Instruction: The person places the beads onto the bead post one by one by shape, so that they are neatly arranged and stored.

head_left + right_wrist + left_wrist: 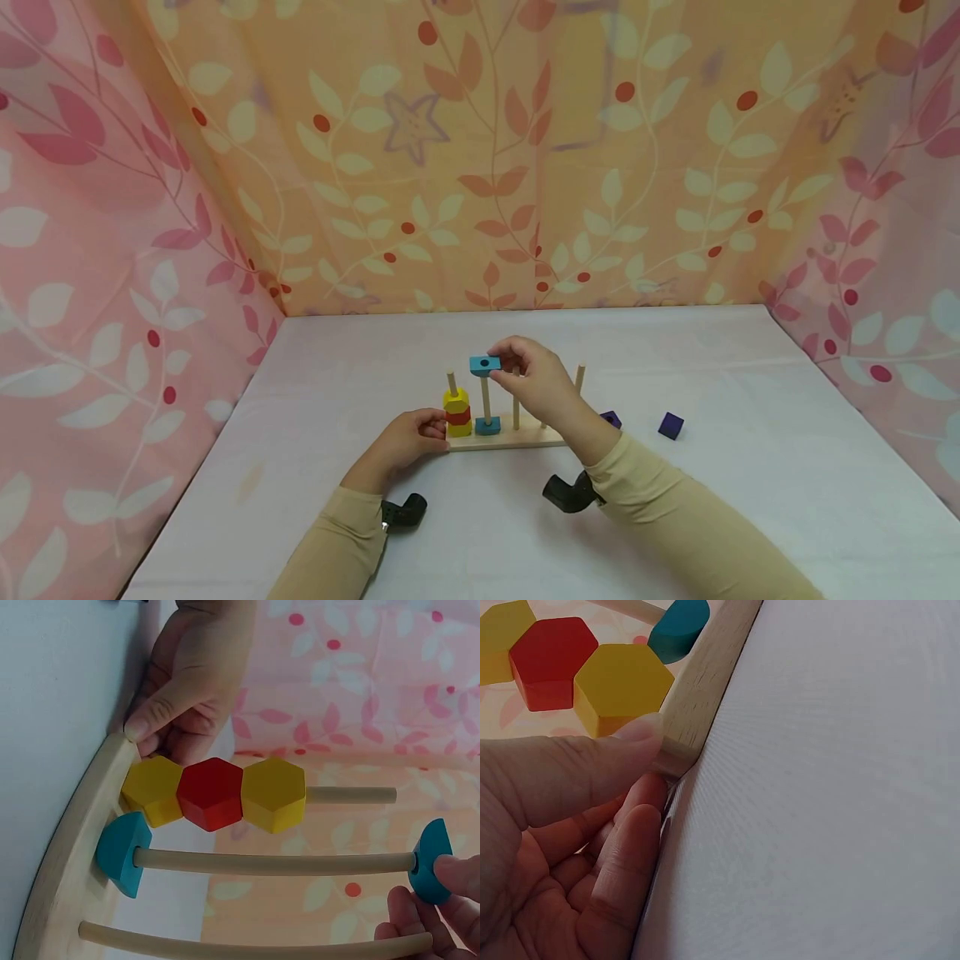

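Observation:
A wooden base (510,443) with several upright pegs stands on the table. Its leftmost peg carries a yellow, a red (211,794) and a yellow hexagonal block. On the peg beside it, a teal block (126,855) rests at the bottom. My right hand (542,385) pinches another teal block (430,861) between thumb and fingers, at the top end of that same peg. My left hand (570,825) holds the left end of the base, thumb on its corner and fingers curled below.
Two dark purple blocks lie on the white table (315,367): one (671,426) to the right, the other (611,419) partly behind the right forearm. Black wrist devices (572,493) hang from both wrists. Patterned cloth (480,167) surrounds the table at the back and sides.

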`<action>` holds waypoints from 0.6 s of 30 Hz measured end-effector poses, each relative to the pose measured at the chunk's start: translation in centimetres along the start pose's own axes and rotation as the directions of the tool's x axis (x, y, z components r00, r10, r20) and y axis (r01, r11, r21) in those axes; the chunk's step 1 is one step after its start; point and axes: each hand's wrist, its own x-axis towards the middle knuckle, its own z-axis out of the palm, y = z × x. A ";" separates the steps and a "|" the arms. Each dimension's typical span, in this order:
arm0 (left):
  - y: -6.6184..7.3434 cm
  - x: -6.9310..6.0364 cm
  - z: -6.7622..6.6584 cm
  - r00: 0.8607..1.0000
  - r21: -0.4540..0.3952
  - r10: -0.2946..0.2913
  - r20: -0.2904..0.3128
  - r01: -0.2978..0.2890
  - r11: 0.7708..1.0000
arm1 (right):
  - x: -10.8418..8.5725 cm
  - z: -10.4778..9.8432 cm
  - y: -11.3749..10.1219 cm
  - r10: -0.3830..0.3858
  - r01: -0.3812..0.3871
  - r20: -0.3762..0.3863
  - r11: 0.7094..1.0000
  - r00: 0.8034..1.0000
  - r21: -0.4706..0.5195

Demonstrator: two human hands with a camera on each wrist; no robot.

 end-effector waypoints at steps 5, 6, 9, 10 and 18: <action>-0.2 0.1 0.0 1.000 0.001 0.013 0.006 -0.013 1.000 | 0.0 0.3 0.1 0.002 -0.003 -0.024 1.000 1.000 -0.020; -0.2 0.1 0.0 1.000 0.000 0.013 0.007 -0.013 1.000 | 0.0 0.4 0.1 0.009 -0.009 -0.024 1.000 1.000 -0.021; -0.3 0.1 0.0 1.000 -0.003 0.013 0.011 -0.013 1.000 | -0.1 0.7 0.3 0.032 -0.032 -0.025 0.999 0.999 -0.015; -0.3 0.1 0.0 1.000 -0.003 0.012 0.010 -0.012 1.000 | -0.1 0.8 0.4 0.044 -0.044 -0.026 0.999 0.999 -0.009; 0.1 -0.1 0.0 1.000 -0.002 0.001 0.007 -0.001 1.000 | -0.4 2.1 1.8 0.139 -0.129 -0.056 0.980 0.989 0.153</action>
